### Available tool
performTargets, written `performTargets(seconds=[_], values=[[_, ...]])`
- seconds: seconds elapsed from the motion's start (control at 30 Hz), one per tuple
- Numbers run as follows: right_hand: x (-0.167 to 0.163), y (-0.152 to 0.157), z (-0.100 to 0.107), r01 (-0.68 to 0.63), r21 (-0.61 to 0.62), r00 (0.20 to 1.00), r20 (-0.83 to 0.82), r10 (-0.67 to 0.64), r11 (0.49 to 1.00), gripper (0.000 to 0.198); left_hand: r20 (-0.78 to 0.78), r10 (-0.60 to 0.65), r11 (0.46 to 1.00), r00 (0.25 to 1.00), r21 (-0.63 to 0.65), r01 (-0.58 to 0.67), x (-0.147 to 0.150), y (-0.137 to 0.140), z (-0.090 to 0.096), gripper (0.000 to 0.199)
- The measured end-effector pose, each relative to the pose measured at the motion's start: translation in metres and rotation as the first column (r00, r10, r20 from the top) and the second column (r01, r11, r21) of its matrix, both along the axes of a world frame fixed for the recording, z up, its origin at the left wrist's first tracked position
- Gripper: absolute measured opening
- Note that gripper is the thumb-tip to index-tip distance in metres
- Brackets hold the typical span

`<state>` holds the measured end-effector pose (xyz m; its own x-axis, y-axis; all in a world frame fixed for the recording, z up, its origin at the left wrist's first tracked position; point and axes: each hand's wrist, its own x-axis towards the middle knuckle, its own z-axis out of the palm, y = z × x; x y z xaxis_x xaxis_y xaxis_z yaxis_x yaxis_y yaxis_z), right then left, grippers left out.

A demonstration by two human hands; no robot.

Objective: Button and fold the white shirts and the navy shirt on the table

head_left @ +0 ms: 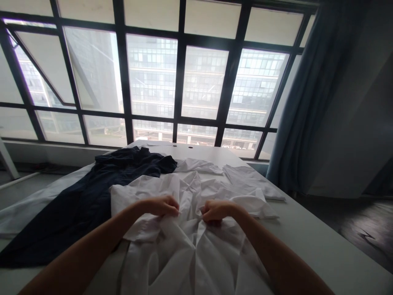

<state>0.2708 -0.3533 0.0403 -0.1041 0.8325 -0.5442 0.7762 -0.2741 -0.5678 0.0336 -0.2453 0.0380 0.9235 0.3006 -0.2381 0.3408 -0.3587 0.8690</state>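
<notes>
A white shirt (193,266) lies spread over the table in front of me, its collar end toward the window and its cloth creased. My left hand (164,205) is closed on the left side of its front, pinching the fabric. On the other side of the front opening, my right hand (216,210) grips the cloth in the same way. Between the two hands the fabric is drawn into folds that meet low in the middle. The fingertips are partly hidden by the curled hands.
A dark navy garment (82,209) is stretched out at the left, over white cloth (39,200). More folded white garments (251,180) lie behind and to the right on the white table (319,237). Beyond stand a gridded window (181,82) and a blue-grey curtain (307,110).
</notes>
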Motion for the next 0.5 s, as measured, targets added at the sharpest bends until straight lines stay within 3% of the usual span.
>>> performTargets(seconds=[0.07, 0.1, 0.17, 0.2, 0.23, 0.3, 0.33, 0.4, 0.5], values=[[0.009, -0.003, 0.006, -0.043, -0.093, 0.999, -0.016, 0.042, 0.995, 0.019, -0.138, -0.117, 0.992, 0.984, -0.055, 0.11, -0.01, -0.001, 0.009, 0.038], [0.013, -0.003, 0.007, -0.048, -0.056, 0.998, -0.048, 0.046, 0.997, 0.022, -0.181, -0.168, 0.985, 0.969, -0.073, 0.157, -0.013, -0.002, 0.012, 0.036], [0.018, 0.003, 0.003, 0.041, 0.18, 0.995, -0.092, -0.025, 0.983, 0.034, -0.191, -0.201, 0.979, 0.961, -0.08, 0.189, -0.01, -0.006, 0.014, 0.039], [0.019, 0.008, 0.0, 0.131, 0.337, 0.989, -0.109, -0.1, 0.932, 0.039, -0.144, -0.164, 0.986, 0.976, -0.055, 0.157, -0.005, -0.008, 0.013, 0.042], [0.02, 0.015, -0.005, 0.227, 0.475, 0.974, -0.125, -0.19, 0.85, 0.044, -0.06, -0.088, 0.996, 0.994, -0.002, 0.088, 0.002, -0.008, 0.011, 0.047], [0.021, 0.032, -0.016, 0.372, 0.618, 0.923, -0.165, -0.348, 0.692, 0.049, 0.172, 0.098, 0.979, 0.98, 0.163, -0.126, 0.018, -0.006, 0.005, 0.054], [0.022, 0.041, -0.021, 0.417, 0.631, 0.899, -0.179, -0.401, 0.654, 0.051, 0.278, 0.162, 0.94, 0.947, 0.249, -0.234, 0.026, -0.004, 0.001, 0.054], [0.024, 0.06, -0.027, 0.469, 0.599, 0.868, -0.177, -0.464, 0.649, 0.053, 0.391, 0.195, 0.835, 0.9, 0.415, -0.361, 0.037, 0.004, -0.006, 0.048], [0.027, 0.087, -0.028, 0.509, 0.524, 0.855, -0.213, -0.474, 0.683, 0.055, 0.389, 0.135, 0.709, 0.911, 0.605, -0.363, 0.042, 0.016, -0.015, 0.038]])
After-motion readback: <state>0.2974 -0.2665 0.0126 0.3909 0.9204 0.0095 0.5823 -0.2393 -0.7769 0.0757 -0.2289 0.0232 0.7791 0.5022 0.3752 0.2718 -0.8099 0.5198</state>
